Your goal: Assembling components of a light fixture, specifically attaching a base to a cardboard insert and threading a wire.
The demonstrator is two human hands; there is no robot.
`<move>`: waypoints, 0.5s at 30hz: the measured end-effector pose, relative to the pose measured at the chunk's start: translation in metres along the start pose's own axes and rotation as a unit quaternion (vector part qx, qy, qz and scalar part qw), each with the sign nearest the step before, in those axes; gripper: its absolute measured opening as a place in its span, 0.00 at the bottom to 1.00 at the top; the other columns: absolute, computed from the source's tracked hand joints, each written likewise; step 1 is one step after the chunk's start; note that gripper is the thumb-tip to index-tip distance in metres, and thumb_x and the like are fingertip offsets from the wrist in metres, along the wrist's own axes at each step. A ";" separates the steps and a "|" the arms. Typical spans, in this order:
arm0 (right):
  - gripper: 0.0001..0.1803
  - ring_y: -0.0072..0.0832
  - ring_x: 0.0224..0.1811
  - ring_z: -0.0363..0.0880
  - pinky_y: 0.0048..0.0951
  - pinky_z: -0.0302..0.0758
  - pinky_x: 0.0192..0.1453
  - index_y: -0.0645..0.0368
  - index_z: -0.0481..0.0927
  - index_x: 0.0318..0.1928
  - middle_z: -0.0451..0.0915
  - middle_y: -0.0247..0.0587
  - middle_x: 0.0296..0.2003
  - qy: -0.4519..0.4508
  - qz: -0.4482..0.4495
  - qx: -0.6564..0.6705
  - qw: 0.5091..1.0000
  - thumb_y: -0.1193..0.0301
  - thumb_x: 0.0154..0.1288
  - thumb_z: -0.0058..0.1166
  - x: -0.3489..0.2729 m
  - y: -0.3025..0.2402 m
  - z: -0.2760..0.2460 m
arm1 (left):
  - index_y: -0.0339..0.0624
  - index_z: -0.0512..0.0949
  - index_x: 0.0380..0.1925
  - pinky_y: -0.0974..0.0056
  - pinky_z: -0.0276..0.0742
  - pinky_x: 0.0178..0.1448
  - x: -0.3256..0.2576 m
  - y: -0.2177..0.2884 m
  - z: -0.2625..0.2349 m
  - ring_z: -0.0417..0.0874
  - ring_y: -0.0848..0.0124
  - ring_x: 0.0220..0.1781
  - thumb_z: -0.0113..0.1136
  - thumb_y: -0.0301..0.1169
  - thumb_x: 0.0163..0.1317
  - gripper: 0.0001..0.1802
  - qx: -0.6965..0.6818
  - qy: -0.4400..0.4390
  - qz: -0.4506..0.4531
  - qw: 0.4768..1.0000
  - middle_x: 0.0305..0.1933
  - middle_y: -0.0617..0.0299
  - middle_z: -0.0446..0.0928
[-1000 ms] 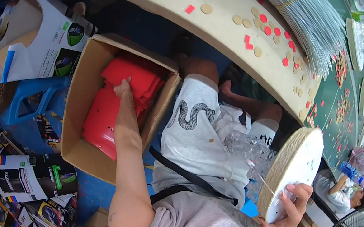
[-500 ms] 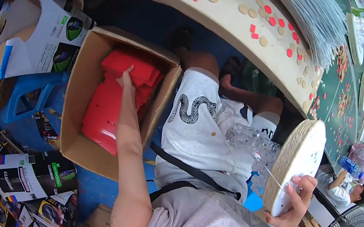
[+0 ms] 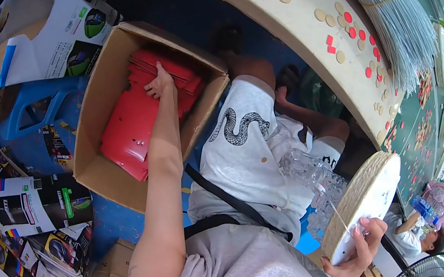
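Note:
My left hand (image 3: 160,83) reaches into an open cardboard box (image 3: 105,184). Its thumb and fingers are apart, lying against flat red sheets or packets (image 3: 130,133); nothing is clearly gripped. A smaller pile of the red pieces (image 3: 179,75) sits by the box's far end, beside the hand. At the lower right, my right hand (image 3: 360,247) grips the lower edge of a round reel (image 3: 376,200) with a white face and a beige wound rim. A thin pale strand crosses the rim near my fingers. The reel is held tilted, beside my lap.
A curved table edge (image 3: 267,19) bears red and beige discs and a bundle of thin grey rods (image 3: 381,0). Left of the box are a blue stool (image 3: 30,115), a cut-open printed carton (image 3: 51,47) and stacked printed packaging (image 3: 65,253). A fan (image 3: 437,267) stands lower right.
My left hand has come off the top of the smaller red pile, its fingers spreading beside it. The view has shifted slightly. My right hand keeps the reel.

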State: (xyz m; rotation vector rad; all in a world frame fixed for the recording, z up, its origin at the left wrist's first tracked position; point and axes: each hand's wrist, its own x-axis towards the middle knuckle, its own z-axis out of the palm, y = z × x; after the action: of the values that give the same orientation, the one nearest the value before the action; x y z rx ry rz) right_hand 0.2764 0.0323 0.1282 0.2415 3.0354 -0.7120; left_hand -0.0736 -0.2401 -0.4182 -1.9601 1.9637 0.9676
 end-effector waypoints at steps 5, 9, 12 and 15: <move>0.52 0.53 0.60 0.65 0.58 0.63 0.60 0.49 0.75 0.65 0.68 0.54 0.60 -0.016 -0.002 -0.010 1.000 0.53 0.32 0.75 -0.001 -0.001 -0.001 | 0.33 0.51 0.76 0.42 0.61 0.77 0.022 -0.021 -0.008 0.58 0.42 0.77 0.77 0.66 0.39 0.73 -0.042 -0.090 0.004 0.995 0.78 0.40 0.50; 0.51 0.53 0.61 0.65 0.58 0.62 0.60 0.50 0.75 0.65 0.67 0.55 0.60 -0.016 -0.020 0.005 1.000 0.53 0.32 0.75 0.000 0.005 -0.003 | 0.24 0.51 0.74 0.48 0.66 0.76 0.074 -0.025 -0.013 0.59 0.49 0.77 0.83 0.52 0.36 0.72 -0.190 -0.269 -0.029 0.944 0.81 0.42 0.45; 0.51 0.54 0.61 0.64 0.58 0.62 0.60 0.52 0.74 0.65 0.67 0.56 0.60 -0.008 -0.022 -0.011 1.000 0.53 0.33 0.76 -0.003 0.005 -0.006 | 0.20 0.61 0.69 0.49 0.76 0.69 0.079 -0.013 -0.001 0.69 0.52 0.72 0.84 0.48 0.36 0.65 -0.126 -0.204 -0.004 0.971 0.79 0.42 0.53; 0.52 0.54 0.61 0.64 0.59 0.62 0.60 0.52 0.74 0.65 0.67 0.57 0.60 -0.025 -0.014 -0.010 1.000 0.52 0.34 0.76 -0.001 0.005 -0.003 | 0.22 0.68 0.65 0.50 0.80 0.64 0.069 -0.013 -0.003 0.78 0.53 0.64 0.83 0.46 0.37 0.58 -0.154 -0.295 -0.004 0.943 0.72 0.43 0.67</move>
State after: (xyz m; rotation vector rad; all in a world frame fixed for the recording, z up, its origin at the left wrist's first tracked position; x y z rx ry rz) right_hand 0.2784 0.0382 0.1284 0.1784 3.0031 -0.6772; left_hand -0.0671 -0.2968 -0.4595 -1.5388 1.5282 1.7028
